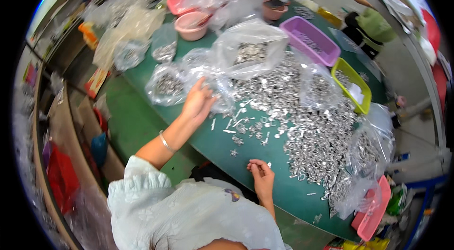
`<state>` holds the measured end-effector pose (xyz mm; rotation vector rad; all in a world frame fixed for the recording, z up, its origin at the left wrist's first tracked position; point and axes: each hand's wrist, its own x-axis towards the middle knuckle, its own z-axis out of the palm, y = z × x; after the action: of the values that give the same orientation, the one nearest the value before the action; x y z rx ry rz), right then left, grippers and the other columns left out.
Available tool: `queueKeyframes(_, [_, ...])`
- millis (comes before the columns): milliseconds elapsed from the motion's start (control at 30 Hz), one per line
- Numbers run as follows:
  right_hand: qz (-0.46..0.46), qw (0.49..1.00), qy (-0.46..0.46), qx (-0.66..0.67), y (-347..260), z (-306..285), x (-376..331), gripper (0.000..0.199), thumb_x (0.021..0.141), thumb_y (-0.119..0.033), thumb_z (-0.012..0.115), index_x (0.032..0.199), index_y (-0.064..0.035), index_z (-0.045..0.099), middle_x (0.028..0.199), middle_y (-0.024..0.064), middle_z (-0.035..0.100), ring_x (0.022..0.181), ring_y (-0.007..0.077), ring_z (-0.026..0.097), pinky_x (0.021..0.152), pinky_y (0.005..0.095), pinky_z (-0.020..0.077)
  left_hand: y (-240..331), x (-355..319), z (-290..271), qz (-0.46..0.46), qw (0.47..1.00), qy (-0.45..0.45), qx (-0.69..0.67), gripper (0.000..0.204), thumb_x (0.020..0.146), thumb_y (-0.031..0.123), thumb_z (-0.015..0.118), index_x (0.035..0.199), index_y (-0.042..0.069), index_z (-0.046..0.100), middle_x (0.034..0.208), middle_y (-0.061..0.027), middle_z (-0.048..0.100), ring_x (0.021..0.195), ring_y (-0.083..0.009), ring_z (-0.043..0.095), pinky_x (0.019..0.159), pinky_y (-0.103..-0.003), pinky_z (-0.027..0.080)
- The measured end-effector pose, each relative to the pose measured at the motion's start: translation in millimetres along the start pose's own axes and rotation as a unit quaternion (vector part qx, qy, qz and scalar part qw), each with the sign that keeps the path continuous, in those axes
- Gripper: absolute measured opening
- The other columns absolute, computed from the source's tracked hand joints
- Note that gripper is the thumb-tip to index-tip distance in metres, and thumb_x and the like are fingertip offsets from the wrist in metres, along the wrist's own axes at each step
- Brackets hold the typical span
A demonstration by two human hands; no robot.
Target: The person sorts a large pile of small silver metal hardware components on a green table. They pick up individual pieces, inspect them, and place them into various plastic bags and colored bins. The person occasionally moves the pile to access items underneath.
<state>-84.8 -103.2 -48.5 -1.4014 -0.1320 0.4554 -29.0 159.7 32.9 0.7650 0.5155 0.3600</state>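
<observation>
My left hand (198, 99) reaches over the table's left side, index finger stretched out and the others loosely bent. It is over the edge of a clear plastic bag (222, 90), and I see nothing in it. Near the front edge, my right hand (262, 176) has its fingers curled together with the thumb. Whatever they might hold is hidden; a tiny white piece shows beside them. Between the hands lie several small silver metal parts (242, 128) and short white strips (229, 131). A large heap of silver metal pieces (314, 141) spreads to the right.
An open plastic bag of parts (224, 56) stands behind the heap, with a smaller filled bag (152, 90) at left. A purple basket (335, 56), a lime-green basket (366, 103) and a pink tray (373, 217) line the right side. Pink bowls (191, 33) stand at the back.
</observation>
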Motion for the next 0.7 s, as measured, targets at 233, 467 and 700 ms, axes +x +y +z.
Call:
queueKeyframes(233, [-0.029, 0.999, -0.011, -0.039, -10.9, -34.9, -40.7, 0.013, 0.083, -0.002, 0.057, 0.095, 0.0032, 0.059, 0.086, 0.0055, 0.059, 0.080, 0.0094, 0.055, 0.072, 0.0217, 0.0439, -14.3, -27.3, -4.5, 0.062, 0.996, -0.061, 0.021, 0.052, 0.081, -0.003, 0.047, 0.130, -0.002, 0.031, 0.128, -0.0179, 0.038, 0.116, -0.0284, 0.043, 0.094, -0.037, 0.039])
queueKeyframes(467, [0.174, 0.930, 0.023, -0.323, 53.7, -107.4, -162.9, 0.019, 0.079, -0.005, 0.058, 0.097, 0.0004, 0.059, 0.092, 0.0086, 0.061, 0.087, 0.0197, 0.057, 0.074, 0.0291, 0.0461, -42.0, -93.6, -43.6, -0.165, 0.868, -0.393, 0.256, 0.020, 0.087, 0.011, 0.052, 0.099, -0.004, 0.057, 0.078, -0.0100, 0.061, 0.071, -0.0174, 0.059, 0.064, -0.025, 0.048])
queueKeyframes(700, [0.190, 0.886, 0.094, -0.412, 235.6, -156.8, -265.2, 0.058, 0.071, -0.014, 0.062, 0.124, -0.0037, 0.040, 0.122, 0.0194, 0.043, 0.115, 0.0357, 0.041, 0.099, 0.0372, 0.0331, -148.6, -91.1, -216.0, -0.150, 0.537, -0.477, 0.679, 0.029, 0.080, 0.022, 0.060, 0.101, 0.003, 0.059, 0.086, -0.0140, 0.063, 0.081, -0.0241, 0.061, 0.069, -0.033, 0.048])
